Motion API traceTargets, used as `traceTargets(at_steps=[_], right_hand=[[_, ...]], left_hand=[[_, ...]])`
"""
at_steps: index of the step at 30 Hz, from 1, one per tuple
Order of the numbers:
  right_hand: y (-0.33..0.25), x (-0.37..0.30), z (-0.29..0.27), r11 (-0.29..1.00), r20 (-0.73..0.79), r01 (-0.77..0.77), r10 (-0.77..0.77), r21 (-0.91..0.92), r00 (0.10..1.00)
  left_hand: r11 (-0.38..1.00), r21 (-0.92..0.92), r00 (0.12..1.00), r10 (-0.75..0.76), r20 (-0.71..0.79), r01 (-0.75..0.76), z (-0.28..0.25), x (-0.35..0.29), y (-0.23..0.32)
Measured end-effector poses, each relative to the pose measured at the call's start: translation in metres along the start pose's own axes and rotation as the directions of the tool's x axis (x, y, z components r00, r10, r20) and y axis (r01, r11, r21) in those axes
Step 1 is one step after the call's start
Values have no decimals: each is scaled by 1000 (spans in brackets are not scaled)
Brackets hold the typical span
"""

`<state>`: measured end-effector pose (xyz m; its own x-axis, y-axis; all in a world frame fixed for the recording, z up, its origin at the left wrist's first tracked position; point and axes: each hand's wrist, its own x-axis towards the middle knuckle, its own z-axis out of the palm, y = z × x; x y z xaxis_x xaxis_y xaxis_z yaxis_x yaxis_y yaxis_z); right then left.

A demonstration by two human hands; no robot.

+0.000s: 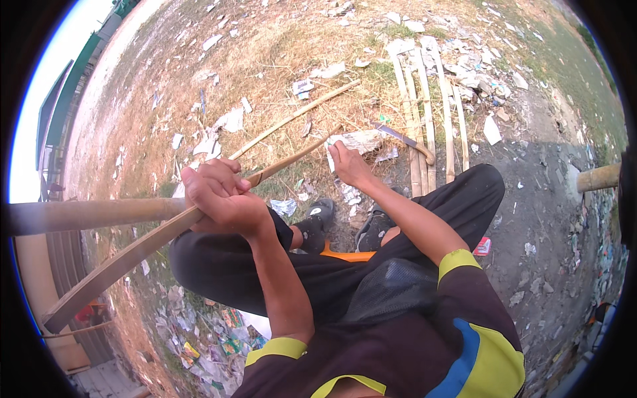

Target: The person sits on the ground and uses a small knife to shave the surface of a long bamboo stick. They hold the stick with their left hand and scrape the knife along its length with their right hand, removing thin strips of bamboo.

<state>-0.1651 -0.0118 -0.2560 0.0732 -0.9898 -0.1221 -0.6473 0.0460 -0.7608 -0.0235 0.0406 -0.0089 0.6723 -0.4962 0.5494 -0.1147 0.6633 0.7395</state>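
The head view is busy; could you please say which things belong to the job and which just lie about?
Job, apparently:
bamboo strip in left fingers
knife, handle over laid-out strips

Just lying about:
white paper scrap
red item
plastic litter

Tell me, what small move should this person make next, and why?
Perhaps the right hand should reach for the knife: the left hand grips the bamboo strip, and the knife lies to the right, its curved handle over other strips.
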Motion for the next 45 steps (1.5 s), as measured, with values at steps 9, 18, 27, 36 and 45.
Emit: traceTargets(at_steps=[9, 18, 27, 36, 45], right_hand=[[89, 31, 37, 499, -315, -448, 330, -742, 890], [-31, -18, -19, 995, 90, -73, 67, 61, 994], [-171, -116, -93, 942, 183, 193, -248, 276, 951], [-150, -121, -77, 976, 32, 210, -212, 53, 977], [-149, -123, -65, 951, -96, 297, -305, -83, 948]], left_hand=[[987, 155, 969, 0, -248, 40, 7, 9, 2], [1000, -22, 1000, -8, -4, 8, -13, 8, -3], [934, -338, 870, 71, 488, 113, -33, 18, -9], [931, -346, 802, 118, 585, 116, -29, 11, -4], [931, -342, 790, 112, 603, 129, -35, 12, -5]])
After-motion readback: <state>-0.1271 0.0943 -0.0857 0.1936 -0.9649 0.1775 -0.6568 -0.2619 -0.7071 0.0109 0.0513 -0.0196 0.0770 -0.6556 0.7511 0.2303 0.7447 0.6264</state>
